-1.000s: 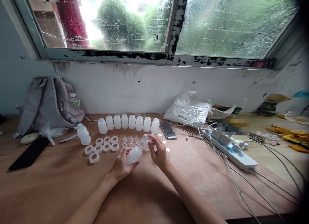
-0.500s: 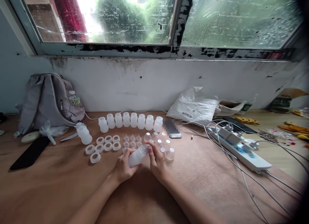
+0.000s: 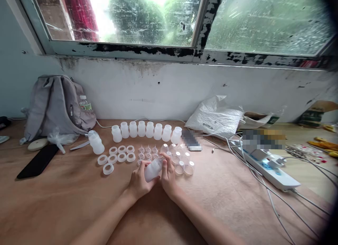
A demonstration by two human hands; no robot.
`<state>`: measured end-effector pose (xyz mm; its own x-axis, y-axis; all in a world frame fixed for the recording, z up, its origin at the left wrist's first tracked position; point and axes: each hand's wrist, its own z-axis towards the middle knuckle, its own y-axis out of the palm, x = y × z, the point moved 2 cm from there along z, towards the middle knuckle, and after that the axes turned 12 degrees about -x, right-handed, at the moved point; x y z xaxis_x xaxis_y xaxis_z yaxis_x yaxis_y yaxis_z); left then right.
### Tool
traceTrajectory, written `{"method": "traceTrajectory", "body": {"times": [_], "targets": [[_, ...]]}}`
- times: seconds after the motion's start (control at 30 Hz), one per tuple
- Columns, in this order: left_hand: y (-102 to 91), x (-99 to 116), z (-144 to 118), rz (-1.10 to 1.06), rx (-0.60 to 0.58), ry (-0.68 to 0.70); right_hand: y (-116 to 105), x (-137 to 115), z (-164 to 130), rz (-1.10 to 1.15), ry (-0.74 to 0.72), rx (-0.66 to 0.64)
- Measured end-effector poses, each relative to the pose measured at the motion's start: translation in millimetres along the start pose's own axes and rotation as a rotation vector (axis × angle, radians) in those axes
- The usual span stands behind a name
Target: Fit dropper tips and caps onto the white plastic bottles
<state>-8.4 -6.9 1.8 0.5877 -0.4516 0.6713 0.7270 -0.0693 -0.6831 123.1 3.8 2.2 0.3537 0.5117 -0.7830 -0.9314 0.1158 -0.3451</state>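
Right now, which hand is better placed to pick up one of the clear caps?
The right hand: the clear caps lie just beside it, while the left hand grips the bottle's body.

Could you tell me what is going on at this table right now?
A person holds a small translucent bottle in both hands: the left hand grips its body, the right hand is at its top. Behind it on the table stand a row of bottles, white rings and clear caps.
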Motion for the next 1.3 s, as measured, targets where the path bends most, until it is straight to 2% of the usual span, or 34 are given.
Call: {"method": "traceTrajectory", "body": {"times": [0.13, 0.23, 0.4, 0.63, 0.8, 0.9, 1.07, 1.13, 1.2, 1.3], "targets": [[0.1, -4, 1, -0.048, -0.003, 0.036, 1, 4, 3, -0.012, -0.006, 0.012], [0.5, -8, 2, -0.085, -0.035, 0.103, -3, 2, 7, -0.013, -0.014, -0.048], [4.9, -9, 1, -0.113, -0.146, 0.19, -13, -4, 8, 0.025, -0.054, -0.063], [2.3, -15, -9, -0.354, -0.19, 0.105, -12, 1, 1, 0.087, -0.14, -0.097], [-8.4, -22, -8, -0.227, -0.11, -0.036, -9, 8, 3, 0.051, -0.115, -0.076], [-21.7, -14, -5, -0.129, -0.095, -0.014, -9, 11, 5, 0.024, -0.11, -0.081], [-62.1, 26, 7, 0.135, -0.074, 0.136, -12, 10, 6, 0.019, -0.117, -0.061], [-76.7, 42, 15, 0.224, -0.135, 0.194, -12, 9, 5, 0.011, -0.128, -0.062], [-89.0, 52, 25, 0.302, -0.246, 0.215, -11, 7, 5, -0.007, -0.139, -0.064], [-113.7, 54, 41, 0.375, -0.339, 0.156, -10, 6, 5, -0.029, -0.139, -0.066]]}}
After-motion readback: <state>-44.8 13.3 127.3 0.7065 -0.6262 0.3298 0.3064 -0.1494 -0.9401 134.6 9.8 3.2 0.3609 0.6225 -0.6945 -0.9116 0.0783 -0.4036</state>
